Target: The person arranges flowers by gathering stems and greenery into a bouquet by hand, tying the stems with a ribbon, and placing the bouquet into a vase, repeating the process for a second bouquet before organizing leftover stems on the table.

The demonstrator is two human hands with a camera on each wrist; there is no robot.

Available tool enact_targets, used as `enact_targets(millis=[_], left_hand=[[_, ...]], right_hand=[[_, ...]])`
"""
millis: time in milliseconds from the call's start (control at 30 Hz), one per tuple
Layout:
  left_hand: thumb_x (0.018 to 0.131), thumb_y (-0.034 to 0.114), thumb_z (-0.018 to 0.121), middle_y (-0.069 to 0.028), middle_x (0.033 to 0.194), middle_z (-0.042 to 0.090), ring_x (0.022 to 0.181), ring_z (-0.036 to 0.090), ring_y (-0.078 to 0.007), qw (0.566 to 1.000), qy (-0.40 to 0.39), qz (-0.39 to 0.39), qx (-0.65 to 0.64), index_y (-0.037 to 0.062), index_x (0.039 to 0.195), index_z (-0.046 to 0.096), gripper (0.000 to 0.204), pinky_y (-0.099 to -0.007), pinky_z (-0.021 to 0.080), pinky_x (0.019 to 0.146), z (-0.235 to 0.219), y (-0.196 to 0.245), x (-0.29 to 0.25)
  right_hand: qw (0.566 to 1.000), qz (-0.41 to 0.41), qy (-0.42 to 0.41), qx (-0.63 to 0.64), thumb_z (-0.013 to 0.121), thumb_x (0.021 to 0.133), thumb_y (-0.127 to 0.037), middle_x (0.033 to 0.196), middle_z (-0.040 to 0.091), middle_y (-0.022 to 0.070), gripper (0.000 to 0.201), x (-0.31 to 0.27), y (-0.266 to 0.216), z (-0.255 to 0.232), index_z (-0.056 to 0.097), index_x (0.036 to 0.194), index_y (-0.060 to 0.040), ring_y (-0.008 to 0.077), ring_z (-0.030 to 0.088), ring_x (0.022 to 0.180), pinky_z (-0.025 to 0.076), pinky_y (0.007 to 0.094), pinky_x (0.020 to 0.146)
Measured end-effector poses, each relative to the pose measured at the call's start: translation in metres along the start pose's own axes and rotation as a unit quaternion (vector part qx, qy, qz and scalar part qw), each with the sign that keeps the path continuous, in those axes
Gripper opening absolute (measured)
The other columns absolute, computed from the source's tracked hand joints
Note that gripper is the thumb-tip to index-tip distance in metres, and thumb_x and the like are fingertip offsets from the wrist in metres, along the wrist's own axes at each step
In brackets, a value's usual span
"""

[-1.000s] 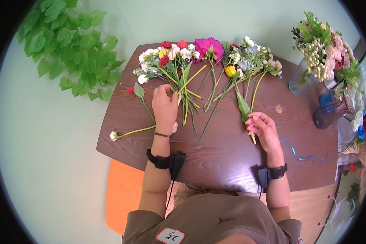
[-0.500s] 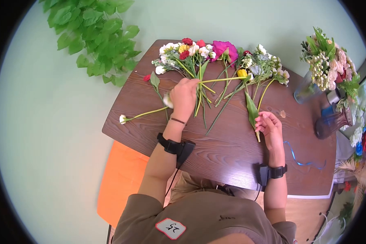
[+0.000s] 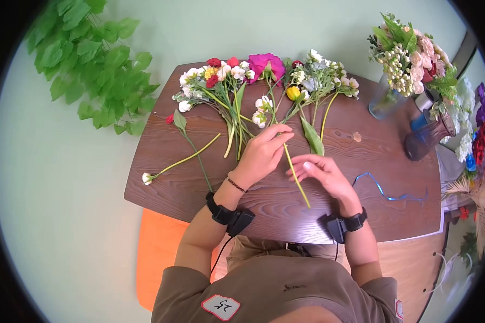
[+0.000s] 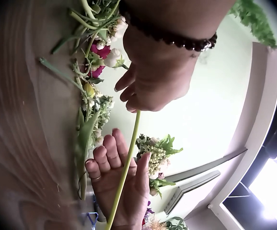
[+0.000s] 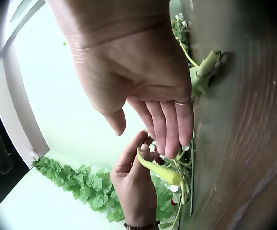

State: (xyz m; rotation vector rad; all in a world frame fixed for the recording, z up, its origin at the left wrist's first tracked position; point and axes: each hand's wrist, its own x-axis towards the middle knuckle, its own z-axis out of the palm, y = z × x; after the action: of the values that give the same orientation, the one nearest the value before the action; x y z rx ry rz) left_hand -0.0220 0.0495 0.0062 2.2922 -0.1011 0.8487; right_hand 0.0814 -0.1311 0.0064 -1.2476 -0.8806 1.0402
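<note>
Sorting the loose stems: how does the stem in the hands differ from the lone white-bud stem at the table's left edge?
The held stem is pinched by the left hand, with the open right hand beside it; the white-bud stem lies untouched. The held stem carries several white blossoms, the white-bud stem one small bud. Both have pale yellow-green stalks.

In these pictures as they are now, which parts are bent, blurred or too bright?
Head view: fisheye bends the dark brown wooden table edge, corners are black, light is even. Left wrist view: the near table is smeared; a bright glare sits at bottom right. Right wrist view: the right hand is large and soft; the long yellow-green flower stem blurs.
</note>
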Motion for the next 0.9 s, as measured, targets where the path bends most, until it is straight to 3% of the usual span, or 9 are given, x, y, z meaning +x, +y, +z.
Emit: enact_targets(millis=[233, 300, 367, 433, 467, 533, 633, 767, 900], left_hand=[[0.073, -0.011, 0.055, -0.0114, 0.121, 0.055, 0.107, 0.057, -0.0262, 0.999, -0.011, 0.032, -0.017, 0.0023, 0.114, 0.058, 0.043, -0.0307, 0.049, 0.083, -0.001, 0.004, 0.002], [0.075, -0.01, 0.054, -0.0107, 0.125, 0.053, 0.111, 0.055, -0.0251, 0.999, 0.037, 0.034, 0.008, 0.0038, 0.117, 0.057, 0.045, -0.0292, 0.049, 0.085, -0.003, 0.007, 0.006], [0.077, -0.008, 0.055, -0.0111, 0.122, 0.054, 0.103, 0.059, -0.0222, 0.998, 0.065, 0.011, 0.014, 0.0042, 0.118, 0.057, 0.043, -0.0282, 0.05, 0.081, -0.009, -0.003, 0.008], [0.079, -0.006, 0.056, -0.0109, 0.11, 0.056, 0.086, 0.06, -0.0183, 0.975, 0.194, -0.111, 0.006, 0.0038, 0.115, 0.058, 0.038, -0.0277, 0.05, 0.072, -0.016, -0.018, 0.005], [0.079, -0.006, 0.056, -0.0109, 0.11, 0.056, 0.086, 0.06, -0.0183, 0.975, 0.195, -0.108, 0.008, 0.0038, 0.115, 0.058, 0.038, -0.0277, 0.05, 0.072, -0.02, -0.028, 0.002], [0.078, 0.0, 0.062, -0.0098, 0.096, 0.056, 0.071, 0.056, -0.0175, 0.939, 0.258, -0.169, 0.151, 0.003, 0.106, 0.06, 0.028, -0.0301, 0.047, 0.064, -0.027, -0.051, -0.005], [0.078, 0.01, 0.067, -0.0118, 0.089, 0.053, 0.077, 0.055, -0.0277, 0.925, 0.24, -0.233, 0.178, 0.0004, 0.097, 0.055, 0.025, -0.0405, 0.045, 0.067, -0.031, -0.072, -0.012], [0.072, 0.021, 0.074, -0.0116, 0.069, 0.062, 0.065, 0.062, -0.0252, 0.923, 0.176, -0.289, 0.184, 0.0001, 0.085, 0.06, 0.028, -0.0357, 0.048, 0.061, -0.027, -0.089, -0.017], [0.072, 0.021, 0.075, -0.0127, 0.065, 0.064, 0.062, 0.063, -0.0256, 0.929, 0.169, -0.284, 0.166, -0.0008, 0.079, 0.062, 0.026, -0.0352, 0.049, 0.06, -0.026, -0.091, -0.017]], right_hand=[[1.0, 0.023, -0.005, 0.011, 0.055, 0.091, -0.012, 0.081, 0.065, 0.0054, 0.023, -0.001, -0.002, 0.016, 0.06, 0.109, 0.0014, 0.0096, 0.059, 0.069, 0.049, 0.0233, 0.066], [1.0, 0.014, 0.018, -0.002, 0.056, 0.09, -0.01, 0.079, 0.064, 0.0049, 0.021, -0.002, -0.001, 0.014, 0.062, 0.107, 0.0015, 0.0091, 0.059, 0.069, 0.049, 0.023, 0.066], [0.999, 0.003, 0.04, -0.016, 0.057, 0.089, -0.008, 0.078, 0.064, 0.0045, 0.019, -0.003, 0.0, 0.009, 0.063, 0.104, 0.0016, 0.0086, 0.058, 0.068, 0.049, 0.0227, 0.066], [0.993, -0.042, 0.1, -0.04, 0.059, 0.087, -0.005, 0.077, 0.064, 0.0043, 0.015, -0.005, 0.0, 0.004, 0.065, 0.098, 0.0023, 0.0081, 0.058, 0.068, 0.048, 0.0222, 0.065], [0.991, -0.052, 0.119, -0.032, 0.06, 0.086, -0.003, 0.075, 0.064, 0.004, 0.013, -0.006, 0.0, 0.002, 0.066, 0.095, 0.003, 0.0081, 0.058, 0.067, 0.048, 0.0218, 0.065], [0.988, -0.066, 0.134, -0.034, 0.061, 0.085, -0.003, 0.074, 0.064, 0.004, 0.012, -0.008, 0.0, -0.001, 0.066, 0.094, 0.0029, 0.0081, 0.058, 0.067, 0.048, 0.0217, 0.064], [0.982, -0.089, 0.162, -0.028, 0.062, 0.084, -0.002, 0.073, 0.064, 0.004, 0.01, -0.008, -0.001, -0.002, 0.067, 0.092, 0.0025, 0.0082, 0.059, 0.066, 0.048, 0.0215, 0.064], [0.979, -0.1, 0.173, -0.038, 0.064, 0.082, -0.001, 0.073, 0.065, 0.0045, 0.009, -0.008, 0.003, -0.006, 0.067, 0.09, 0.002, 0.0085, 0.06, 0.066, 0.049, 0.0215, 0.063], [0.978, -0.1, 0.182, -0.029, 0.065, 0.082, -0.001, 0.075, 0.065, 0.0048, 0.009, -0.009, 0.003, -0.005, 0.066, 0.09, 0.0025, 0.0087, 0.06, 0.067, 0.049, 0.0218, 0.064]])
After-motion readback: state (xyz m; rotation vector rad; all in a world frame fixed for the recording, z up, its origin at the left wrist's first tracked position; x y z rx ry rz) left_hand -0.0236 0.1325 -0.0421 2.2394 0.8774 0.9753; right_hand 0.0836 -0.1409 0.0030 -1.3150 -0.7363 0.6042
